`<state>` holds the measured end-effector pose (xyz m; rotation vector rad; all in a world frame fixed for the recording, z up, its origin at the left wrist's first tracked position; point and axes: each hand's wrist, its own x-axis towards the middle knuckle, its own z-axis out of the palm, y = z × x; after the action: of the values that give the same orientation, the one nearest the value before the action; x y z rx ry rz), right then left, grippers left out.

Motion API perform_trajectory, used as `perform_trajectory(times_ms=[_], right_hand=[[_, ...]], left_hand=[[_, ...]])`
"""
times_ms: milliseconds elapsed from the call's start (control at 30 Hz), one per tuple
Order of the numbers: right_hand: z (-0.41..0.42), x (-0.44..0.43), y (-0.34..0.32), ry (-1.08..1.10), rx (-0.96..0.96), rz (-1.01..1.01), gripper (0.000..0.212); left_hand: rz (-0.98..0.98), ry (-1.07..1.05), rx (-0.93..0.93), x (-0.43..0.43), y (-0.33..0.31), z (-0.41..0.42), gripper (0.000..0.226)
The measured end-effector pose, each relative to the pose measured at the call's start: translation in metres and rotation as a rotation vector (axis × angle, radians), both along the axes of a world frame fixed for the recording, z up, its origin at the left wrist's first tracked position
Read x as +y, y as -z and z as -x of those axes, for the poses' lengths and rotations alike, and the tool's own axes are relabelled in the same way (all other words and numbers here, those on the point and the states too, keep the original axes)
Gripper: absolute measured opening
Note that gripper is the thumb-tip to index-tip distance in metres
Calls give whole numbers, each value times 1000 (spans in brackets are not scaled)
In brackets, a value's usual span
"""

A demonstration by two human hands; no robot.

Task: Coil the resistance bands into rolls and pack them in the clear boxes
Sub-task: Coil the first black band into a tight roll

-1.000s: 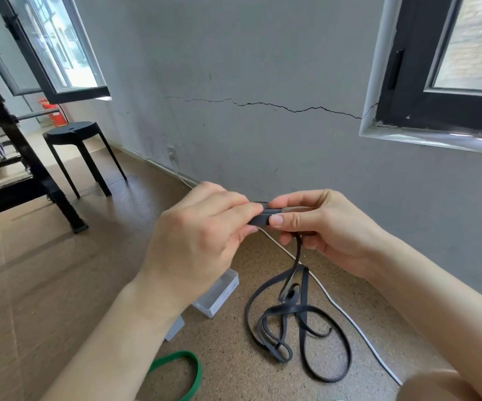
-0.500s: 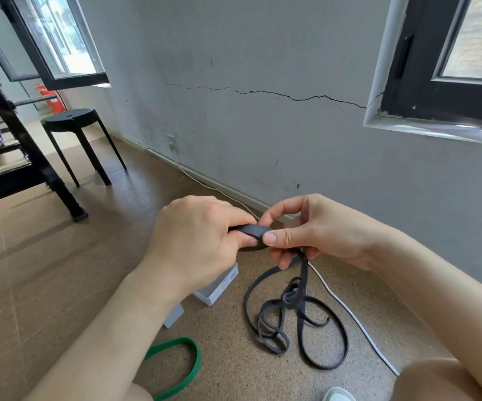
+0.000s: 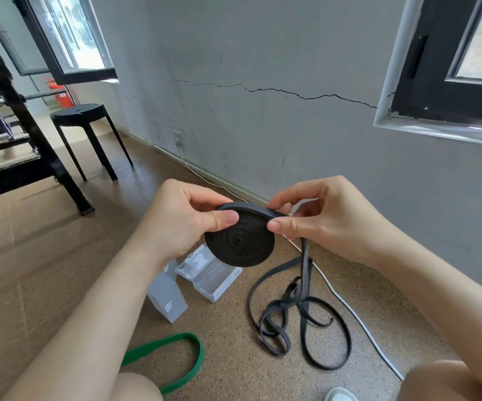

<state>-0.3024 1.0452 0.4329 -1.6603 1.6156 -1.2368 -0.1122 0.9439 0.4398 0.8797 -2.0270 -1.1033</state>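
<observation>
Head camera, the only view: both hands are raised in front of the chest, working a black flat rubber resistance band [image 3: 305, 273] into a roll. The left hand [image 3: 182, 224] is clamped on the coil [image 3: 239, 241], thumb pressed on the near flat face and fingers curled behind, likely so the wound turns cannot spring loose. The right hand [image 3: 329, 224] pinches the strap at the coil's upper rim between thumb and forefinger, apparently feeding the next turn on under tension. From that pinch the loose tail [image 3: 300, 322] hangs down to the speckled brown floor [image 3: 60, 256] and lies there in tangled loops, so a good share of the winding seems left. Below the coil, on the floor, a clear rectangular plastic box [image 3: 208, 273] sits open, within easy reach for packing; just beside it lies a clear plastic piece [image 3: 167, 296], lid or second box I cannot tell. A green rubber resistance band [image 3: 176, 360] lies uncoiled nearer the knees, probably waiting its turn.
</observation>
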Motion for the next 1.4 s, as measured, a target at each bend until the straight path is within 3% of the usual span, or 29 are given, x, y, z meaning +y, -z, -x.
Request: perform_trajectory(times_ms=[133, 333, 533, 767, 867, 967, 1033, 1133, 1233, 1333, 1400], right_hand=[[-7, -2, 1, 61, -1, 65, 10], [-6, -3, -1, 67, -311, 44, 12], [-7, -3, 1, 85, -203, 45, 16], [-4, -7, 8, 182, 61, 90, 23], [-4, -9, 8, 172, 39, 82, 26], [-3, -7, 5, 204, 134, 121, 20], [-4, -4, 2, 228, 255, 140, 14], [-8, -3, 1, 212, 496, 139, 13], [-10, -5, 2, 169, 665, 187, 14], [-9, -5, 4, 137, 703, 187, 17], [-7, -4, 5, 113, 568, 167, 15]], left_hand=[[-109, 20, 83, -1, -1, 0, 17], [-157, 49, 105, 0, -1, 2, 16], [-209, -44, 157, 1, -1, 5, 14], [-334, -136, 285, 1, -1, 5, 11], [-429, -131, 378, 1, 1, 6, 11], [-443, -90, 310, -1, 4, 5, 13], [-328, -41, 181, -2, 6, 4, 21], [213, -44, -151, 2, 5, 7, 40], [599, -29, -361, 16, -1, 16, 29], [687, -60, -449, 21, -3, 19, 30], [608, -75, -367, 17, -1, 17, 24]])
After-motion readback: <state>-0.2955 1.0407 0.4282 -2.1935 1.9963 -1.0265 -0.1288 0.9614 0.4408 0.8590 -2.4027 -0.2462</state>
